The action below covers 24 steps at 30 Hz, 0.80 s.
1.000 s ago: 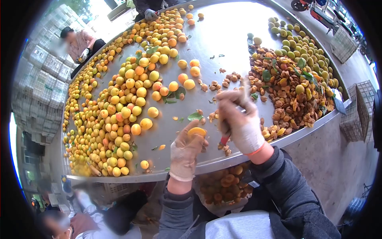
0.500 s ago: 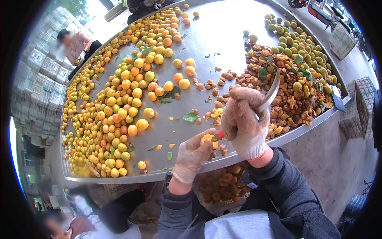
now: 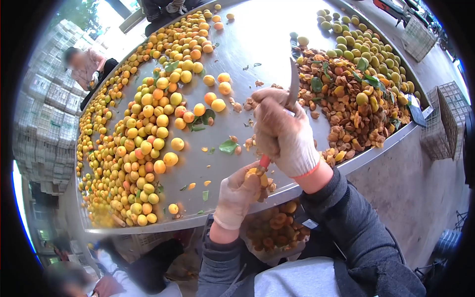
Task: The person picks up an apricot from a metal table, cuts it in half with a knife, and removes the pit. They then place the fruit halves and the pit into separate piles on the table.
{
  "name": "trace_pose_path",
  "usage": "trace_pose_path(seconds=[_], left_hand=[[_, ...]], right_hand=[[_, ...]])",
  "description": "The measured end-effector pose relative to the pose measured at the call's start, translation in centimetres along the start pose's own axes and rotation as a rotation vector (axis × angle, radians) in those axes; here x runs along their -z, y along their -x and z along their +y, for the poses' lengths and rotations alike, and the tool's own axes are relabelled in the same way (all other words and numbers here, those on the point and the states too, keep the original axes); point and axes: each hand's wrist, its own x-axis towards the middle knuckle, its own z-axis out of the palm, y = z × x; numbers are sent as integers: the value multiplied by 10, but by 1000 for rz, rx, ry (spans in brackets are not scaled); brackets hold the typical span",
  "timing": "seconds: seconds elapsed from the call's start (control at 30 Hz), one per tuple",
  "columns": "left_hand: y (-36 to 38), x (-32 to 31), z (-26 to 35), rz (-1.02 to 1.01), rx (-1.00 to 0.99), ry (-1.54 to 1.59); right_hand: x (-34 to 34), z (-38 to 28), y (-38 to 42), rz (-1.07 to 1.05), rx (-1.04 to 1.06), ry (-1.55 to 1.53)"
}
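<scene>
My left hand (image 3: 233, 200), in a stained white glove, pinches a cut orange apricot (image 3: 253, 173) at the table's near edge. Just above it my right hand (image 3: 289, 141), gloved too, is closed round a curved knife (image 3: 294, 84) whose blade points up and away. A red tip (image 3: 264, 161) juts from the bottom of that fist and meets the fruit; whether it belongs to the knife is hidden. Brown apricot stones (image 3: 269, 184) lie beside the left fingers. Below the table edge, a bag holds apricot halves (image 3: 274, 230).
Whole apricots (image 3: 148, 143) cover the left of the metal table (image 3: 237, 74). To the right are a heap of stones and scraps (image 3: 341, 109) and greener fruit (image 3: 376, 59). Crates (image 3: 443, 119) stand beyond. One person (image 3: 86, 69) sits across, another (image 3: 106, 282) at lower left.
My right hand and the knife have moved left, and the blade now stands more upright. The left hand still pinches the apricot, with the red tip now steeper against it. The view has shifted slightly.
</scene>
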Motion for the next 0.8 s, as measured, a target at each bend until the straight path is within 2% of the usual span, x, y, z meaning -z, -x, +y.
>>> trace_pose_path(seconds=[0.03, 0.13, 0.17, 0.2, 0.27, 0.33, 0.4, 0.43, 0.5, 0.53, 0.6, 0.63, 0.7, 0.73, 0.8], left_hand=[[1, -1, 1, -2, -2, -1], [4, -2, 4, -45, -115, 83], [3, 0, 2, -57, -135, 148], [3, 2, 1, -69, -154, 211], [1, 7, 2, -22, -147, 215], [-2, 13, 3, 23, -145, 227], [-3, 21, 3, 145, -201, 225], [-3, 23, 3, 146, -203, 226], [-4, 27, 3, 186, -234, 235], [-4, 29, 3, 187, -236, 235], [-1, 34, 2, 308, -271, -55], [-1, 41, 0, 312, -268, -56], [-5, 57, -7, 363, -750, -1268], [-6, 55, -9, 366, -751, -1268], [-11, 46, -14, 198, -367, 299]], right_hand=[[3, 5, -2, -1, 2, 0], [10, 23, -9, 65, -74, -347], [7, 24, -10, 168, -91, -346], [7, 25, -12, 165, -93, -348], [15, 24, -18, 219, -33, -466], [25, 20, -24, 157, 54, -417], [30, 14, -17, 139, 73, -140], [28, 17, -14, 136, 72, -139], [20, 26, -7, -217, 395, 782], [9, 18, 5, -378, 344, 1040], [4, 31, 13, -521, 306, 1241], [3, 36, 15, -523, 302, 1238], [1, 44, 19, -568, 373, 1452], [1, 49, 20, -571, 374, 1452], [2, 60, 23, -524, 363, 1547]])
